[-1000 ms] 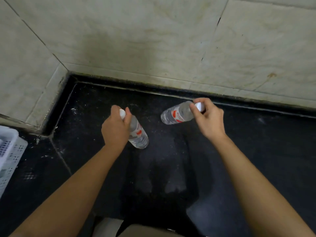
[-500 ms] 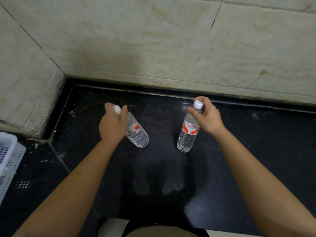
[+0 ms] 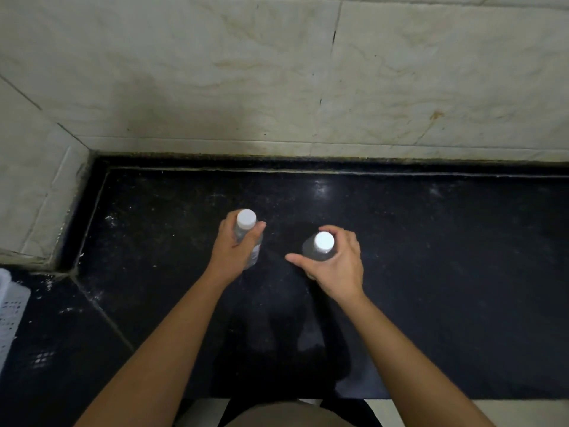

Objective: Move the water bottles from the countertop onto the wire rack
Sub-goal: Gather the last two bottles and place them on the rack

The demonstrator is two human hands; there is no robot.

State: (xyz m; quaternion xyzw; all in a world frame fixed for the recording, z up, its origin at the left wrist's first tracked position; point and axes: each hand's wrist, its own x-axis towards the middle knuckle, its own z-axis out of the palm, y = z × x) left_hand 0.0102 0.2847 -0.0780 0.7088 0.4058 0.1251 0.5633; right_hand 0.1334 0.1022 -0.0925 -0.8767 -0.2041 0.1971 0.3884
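Observation:
Two clear water bottles with white caps are upright over the black countertop. My left hand grips the left bottle around its neck and shoulder, hiding most of its body. My right hand holds the right bottle just below its cap, fingers curled round it, thumb stretched out to the left. I see both bottles almost from straight above. Whether their bases touch the counter cannot be told. No wire rack is in view.
A tiled wall closes off the back and the left corner of the counter. A white perforated plastic basket sits at the left edge. The counter's front edge runs along the bottom.
Both bottles have gone from lying or tilted to upright. My hands have drawn them closer together and nearer to me, and the camera now looks down on their caps.

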